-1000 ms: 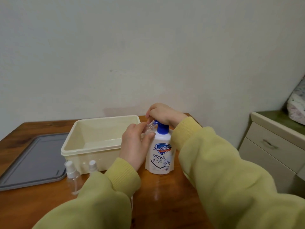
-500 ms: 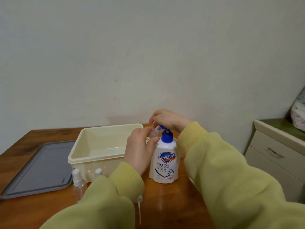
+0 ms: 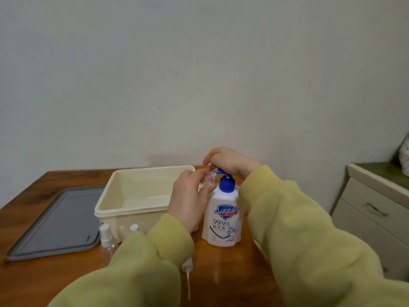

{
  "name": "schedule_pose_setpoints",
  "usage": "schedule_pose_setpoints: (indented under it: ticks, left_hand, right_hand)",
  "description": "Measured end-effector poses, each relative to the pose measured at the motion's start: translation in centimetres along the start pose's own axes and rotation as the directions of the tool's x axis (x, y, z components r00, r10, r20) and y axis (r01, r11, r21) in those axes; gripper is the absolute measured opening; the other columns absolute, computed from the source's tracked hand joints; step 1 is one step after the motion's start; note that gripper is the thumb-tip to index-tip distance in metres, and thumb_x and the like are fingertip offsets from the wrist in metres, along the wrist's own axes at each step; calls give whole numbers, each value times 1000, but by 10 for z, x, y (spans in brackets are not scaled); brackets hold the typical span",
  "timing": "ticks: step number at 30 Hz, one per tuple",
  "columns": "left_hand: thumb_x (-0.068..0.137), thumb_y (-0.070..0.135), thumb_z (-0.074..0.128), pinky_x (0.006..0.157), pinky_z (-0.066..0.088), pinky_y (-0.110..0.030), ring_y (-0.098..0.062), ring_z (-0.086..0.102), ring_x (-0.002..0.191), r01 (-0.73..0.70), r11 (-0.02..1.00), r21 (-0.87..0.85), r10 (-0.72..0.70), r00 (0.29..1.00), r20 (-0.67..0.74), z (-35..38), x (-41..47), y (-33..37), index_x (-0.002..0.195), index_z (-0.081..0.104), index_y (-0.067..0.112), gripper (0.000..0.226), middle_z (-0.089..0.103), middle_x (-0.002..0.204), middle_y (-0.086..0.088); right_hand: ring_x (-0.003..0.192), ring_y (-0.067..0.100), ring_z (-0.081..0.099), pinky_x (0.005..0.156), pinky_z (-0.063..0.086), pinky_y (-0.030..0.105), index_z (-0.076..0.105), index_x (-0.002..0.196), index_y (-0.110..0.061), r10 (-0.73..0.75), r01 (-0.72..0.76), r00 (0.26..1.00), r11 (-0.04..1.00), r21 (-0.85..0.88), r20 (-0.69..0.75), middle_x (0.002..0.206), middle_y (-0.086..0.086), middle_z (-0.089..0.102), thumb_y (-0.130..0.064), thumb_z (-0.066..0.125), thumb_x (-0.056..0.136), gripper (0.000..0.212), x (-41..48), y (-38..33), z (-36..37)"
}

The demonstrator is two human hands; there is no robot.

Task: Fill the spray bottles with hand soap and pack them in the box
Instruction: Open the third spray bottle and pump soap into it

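Note:
A white hand soap bottle (image 3: 222, 220) with a blue pump stands on the wooden table (image 3: 232, 273). My right hand (image 3: 230, 161) rests on top of the pump head. My left hand (image 3: 190, 202) holds a small clear spray bottle (image 3: 209, 177) tilted with its mouth at the pump's spout. The cream box (image 3: 132, 196) stands open and empty just left of my hands. Two more capped spray bottles (image 3: 107, 239) stand in front of the box, one (image 3: 134, 228) mostly hidden by my left sleeve. A loose spray head with its tube (image 3: 187, 275) lies on the table near me.
The box's grey lid (image 3: 57, 222) lies flat on the table's left side. A cream drawer cabinet (image 3: 374, 209) stands to the right of the table, with a patterned bundle (image 3: 405, 156) on top. A plain wall lies behind the table.
The view has shifted, so everything sits lower in the frame. My hands keep the same hold on the pump and the small bottle.

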State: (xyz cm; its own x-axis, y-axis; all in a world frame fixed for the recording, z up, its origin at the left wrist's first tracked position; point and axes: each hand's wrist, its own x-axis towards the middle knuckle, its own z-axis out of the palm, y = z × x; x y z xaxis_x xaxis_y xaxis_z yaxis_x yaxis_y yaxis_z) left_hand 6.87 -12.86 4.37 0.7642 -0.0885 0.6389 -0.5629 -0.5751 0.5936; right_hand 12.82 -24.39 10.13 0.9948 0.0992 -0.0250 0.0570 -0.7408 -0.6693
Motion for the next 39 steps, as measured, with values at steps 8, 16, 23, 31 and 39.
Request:
schedule_pose_setpoints:
  ticks: [8,16,23,31,39]
  left_hand:
    - [85,16,60,69,26,-17,-27,53,100,10,1000,5,-10,1000,7,1,-4,-2,116,59,7,32,59,104,-18]
    - [84,15,60,64,24,-12,-21,50,91,7,1000,12,-7,1000,7,5,-10,-8,117,59,10,33,57,98,-13]
    - [83,13,61,63,29,-17,-13,44,85,-5,1000,-2,5,1000,-8,1,3,-1,114,61,10,31,57,96,-12]
    - [84,16,61,62,24,-18,-20,48,88,50,999,20,-50,999,12,4,-7,-7,115,60,9,32,50,91,-4]
    - [83,17,62,66,25,-17,-14,44,83,42,999,-10,-42,999,-21,8,-9,-8,113,61,7,32,61,102,-13]
  right_hand:
    - [91,25,53,71,43,29,59,113,7,9,-8,1000,999,-33,21,116,21,62,-4,37,93,32,-6,-7,2]
    - [90,22,49,69,40,28,59,115,6,4,-4,1000,999,-35,-7,120,22,61,-2,35,92,34,-9,-2,10]
    - [111,37,55,88,44,34,53,119,14,33,-33,999,999,6,-22,121,30,58,-3,34,93,35,-8,-11,0]
    - [113,35,53,95,42,36,55,118,7,27,-29,999,998,-52,-43,122,24,58,-5,32,94,36,-7,-3,9]
    - [104,32,54,88,41,33,54,118,9,24,-25,999,999,-35,-34,121,25,58,-4,31,94,36,-7,-3,7]
